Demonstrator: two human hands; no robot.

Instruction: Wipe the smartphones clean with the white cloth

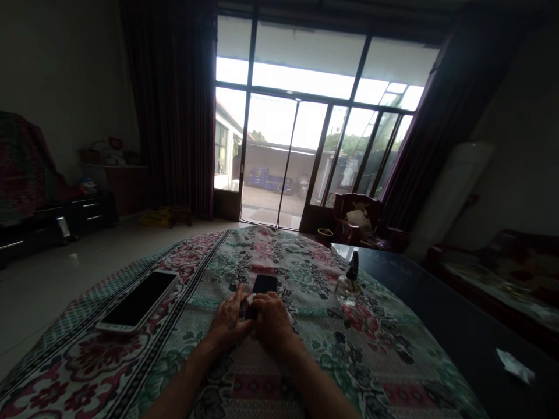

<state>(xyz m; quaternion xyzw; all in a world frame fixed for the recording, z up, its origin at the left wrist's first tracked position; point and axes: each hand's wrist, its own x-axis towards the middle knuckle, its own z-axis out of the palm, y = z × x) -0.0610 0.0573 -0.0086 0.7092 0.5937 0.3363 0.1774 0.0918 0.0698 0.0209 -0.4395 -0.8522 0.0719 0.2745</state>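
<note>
A dark smartphone [265, 283] lies on the patterned cloth in front of me, its lower part covered by my hands. My left hand [227, 319] grips its left and near edges, with the thumb across the near end and the index finger stretched forward. My right hand [273, 320] is closed over the phone's screen, fingers curled. A small white wad, like a tissue [250, 299], shows at its fingertips. To the left lies a larger white-framed phone [138, 301], black screen up. A clear spray bottle [348, 288] with a black trigger head stands to the right.
The floral cloth [305, 343] covers the surface under my hands. A dark table [437, 308] adjoins it at right, with a crumpled white tissue [515, 366] on it. Beyond are a wooden chair [358, 218], a glass door [271, 157] and dark curtains [174, 110].
</note>
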